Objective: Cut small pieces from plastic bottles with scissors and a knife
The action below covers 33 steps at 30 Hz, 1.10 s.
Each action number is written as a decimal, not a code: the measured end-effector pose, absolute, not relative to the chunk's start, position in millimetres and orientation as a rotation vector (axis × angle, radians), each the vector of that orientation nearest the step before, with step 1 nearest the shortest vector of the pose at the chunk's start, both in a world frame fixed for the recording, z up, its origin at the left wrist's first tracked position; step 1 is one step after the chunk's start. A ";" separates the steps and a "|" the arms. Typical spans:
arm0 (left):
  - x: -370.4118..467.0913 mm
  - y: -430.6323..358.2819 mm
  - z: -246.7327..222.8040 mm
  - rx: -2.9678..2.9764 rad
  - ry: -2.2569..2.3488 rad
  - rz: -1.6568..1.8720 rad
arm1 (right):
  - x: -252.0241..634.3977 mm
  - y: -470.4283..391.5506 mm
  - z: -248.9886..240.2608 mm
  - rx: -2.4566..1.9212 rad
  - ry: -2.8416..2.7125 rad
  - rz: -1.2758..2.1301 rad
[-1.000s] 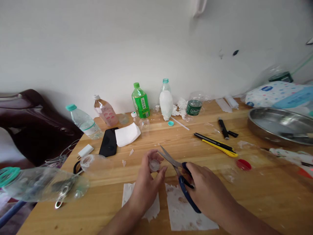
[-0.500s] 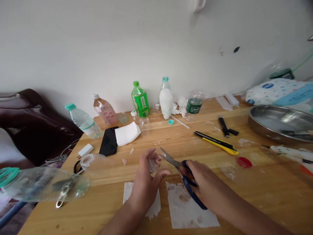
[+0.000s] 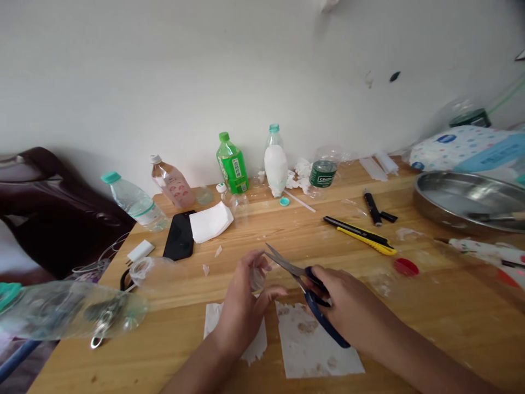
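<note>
My left hand [image 3: 246, 301] holds a small clear plastic piece [image 3: 257, 278] between its curved fingers, with the thumb stretched toward the right. My right hand [image 3: 342, 298] grips blue-handled scissors [image 3: 324, 323], whose blades are parted and point up and left, close to the plastic piece. Under and beside the hands lie two sheets of white paper; the right sheet [image 3: 315, 350] has brownish stains, and the left sheet [image 3: 256, 350] is partly covered by my left hand and forearm.
Toward the wall stand a green bottle [image 3: 233, 167], a pink bottle [image 3: 174, 183] and a white-wrapped form [image 3: 276, 167]. A yellow cutter [image 3: 365, 238] and a metal basin [image 3: 435, 202] are at right. A phone [image 3: 179, 235] and large clear bottle [image 3: 69, 312] are at left.
The whole view has shifted slightly. My hands keep nearly the same pose, with the scissor blades still parted beside the plastic piece.
</note>
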<state>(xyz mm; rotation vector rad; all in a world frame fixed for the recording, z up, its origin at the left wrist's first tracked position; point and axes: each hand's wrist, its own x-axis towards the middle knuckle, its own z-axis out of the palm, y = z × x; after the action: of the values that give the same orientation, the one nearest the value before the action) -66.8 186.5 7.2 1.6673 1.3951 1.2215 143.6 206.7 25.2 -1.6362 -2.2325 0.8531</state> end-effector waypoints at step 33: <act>-74.6 195.6 16.1 1.737 1.208 1.170 | 151.7 203.9 19.7 -1.582 -2.385 0.737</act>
<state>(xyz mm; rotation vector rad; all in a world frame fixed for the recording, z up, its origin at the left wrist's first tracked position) -74.6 195.6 16.1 1.7369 1.2079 1.1699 151.7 203.9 19.7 -1.5821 -2.3846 0.7370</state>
